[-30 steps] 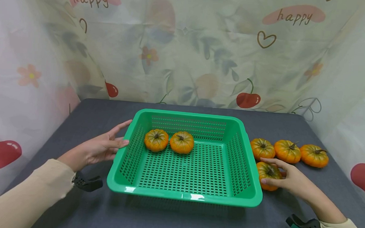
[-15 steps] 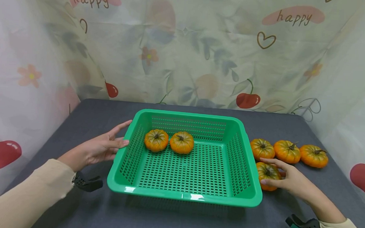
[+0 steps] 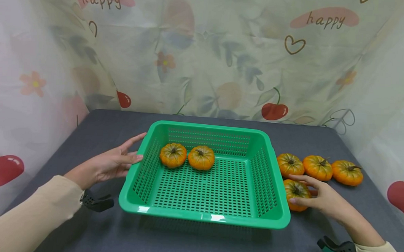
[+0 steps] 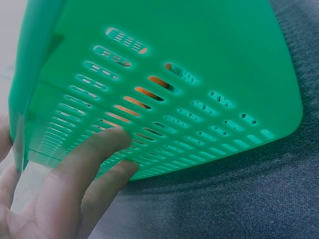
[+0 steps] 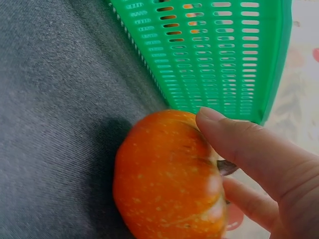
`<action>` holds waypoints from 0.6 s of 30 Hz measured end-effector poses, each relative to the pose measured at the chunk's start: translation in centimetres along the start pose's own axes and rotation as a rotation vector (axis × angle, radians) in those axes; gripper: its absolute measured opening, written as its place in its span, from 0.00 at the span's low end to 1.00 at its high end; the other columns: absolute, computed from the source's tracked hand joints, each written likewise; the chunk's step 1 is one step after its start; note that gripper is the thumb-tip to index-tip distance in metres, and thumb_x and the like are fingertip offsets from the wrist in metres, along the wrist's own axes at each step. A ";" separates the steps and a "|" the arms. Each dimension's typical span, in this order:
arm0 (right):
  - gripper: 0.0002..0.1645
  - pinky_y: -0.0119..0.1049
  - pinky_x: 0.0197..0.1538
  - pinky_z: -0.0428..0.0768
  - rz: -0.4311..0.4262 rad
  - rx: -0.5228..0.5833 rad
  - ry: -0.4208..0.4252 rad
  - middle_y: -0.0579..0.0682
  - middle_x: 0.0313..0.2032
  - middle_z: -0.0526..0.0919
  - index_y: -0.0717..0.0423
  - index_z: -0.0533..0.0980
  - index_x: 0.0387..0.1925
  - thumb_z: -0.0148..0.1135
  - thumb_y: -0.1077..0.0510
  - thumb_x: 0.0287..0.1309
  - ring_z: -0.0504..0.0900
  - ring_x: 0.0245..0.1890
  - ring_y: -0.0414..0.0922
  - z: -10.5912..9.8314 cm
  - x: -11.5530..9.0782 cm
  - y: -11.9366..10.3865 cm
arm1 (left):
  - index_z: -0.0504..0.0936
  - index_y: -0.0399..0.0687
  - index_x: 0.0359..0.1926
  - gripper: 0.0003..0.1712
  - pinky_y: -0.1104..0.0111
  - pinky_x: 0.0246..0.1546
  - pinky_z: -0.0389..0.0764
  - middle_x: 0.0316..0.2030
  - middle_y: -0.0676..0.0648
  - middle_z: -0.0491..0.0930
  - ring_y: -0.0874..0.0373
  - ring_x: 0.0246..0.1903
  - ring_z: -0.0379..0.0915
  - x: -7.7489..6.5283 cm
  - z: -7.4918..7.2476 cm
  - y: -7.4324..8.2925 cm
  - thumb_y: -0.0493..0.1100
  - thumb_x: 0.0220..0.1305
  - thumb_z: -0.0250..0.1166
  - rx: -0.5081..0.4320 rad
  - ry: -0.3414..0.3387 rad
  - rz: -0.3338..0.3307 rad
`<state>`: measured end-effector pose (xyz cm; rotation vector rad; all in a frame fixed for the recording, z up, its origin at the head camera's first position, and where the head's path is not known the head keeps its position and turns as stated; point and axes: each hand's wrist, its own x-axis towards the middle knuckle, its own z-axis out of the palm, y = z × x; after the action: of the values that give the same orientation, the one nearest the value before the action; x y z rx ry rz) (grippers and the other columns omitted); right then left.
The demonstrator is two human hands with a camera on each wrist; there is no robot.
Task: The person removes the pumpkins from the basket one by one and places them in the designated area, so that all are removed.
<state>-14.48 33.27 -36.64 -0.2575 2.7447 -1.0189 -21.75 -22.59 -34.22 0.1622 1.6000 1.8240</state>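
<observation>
A green slotted plastic basket [image 3: 202, 216] stands mid-table with two small orange pumpkins [image 3: 173, 155] side by side toward its back left. At its left side, my left hand [image 3: 112, 162] has thumb and forefinger at the rim. In the left wrist view, other fingers [image 4: 112, 142] touch the outer slotted wall. Right of the basket, my right hand [image 3: 325, 197] holds a small ribbed pumpkin [image 3: 296, 192] between thumb and fingers. The right wrist view shows the thumb [image 5: 219, 127] along that pumpkin's top edge, by its brown stem [image 5: 227, 167]; part of its far side is hidden.
Behind the right hand, three more pumpkins [image 3: 318, 167] lie in a row, the leftmost close to the basket. Dark grey cloth covers the table [image 3: 168, 242]. A patterned curtain [image 3: 205, 65] hangs along the back and both sides.
</observation>
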 end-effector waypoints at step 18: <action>0.40 0.43 0.45 0.85 0.004 0.034 0.039 0.67 0.66 0.65 0.58 0.60 0.71 0.64 0.50 0.63 0.69 0.61 0.68 -4.7 -0.4 -2.8 | 0.30 0.76 0.75 0.52 0.54 0.49 0.82 0.74 0.33 0.45 0.52 0.46 0.83 0.0 0.0 0.1 0.37 0.71 0.56 0.010 -0.001 0.001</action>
<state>-15.04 34.22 -31.25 -0.2289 2.7580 -1.0799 -21.80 -22.55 -34.16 0.1690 1.6090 1.8169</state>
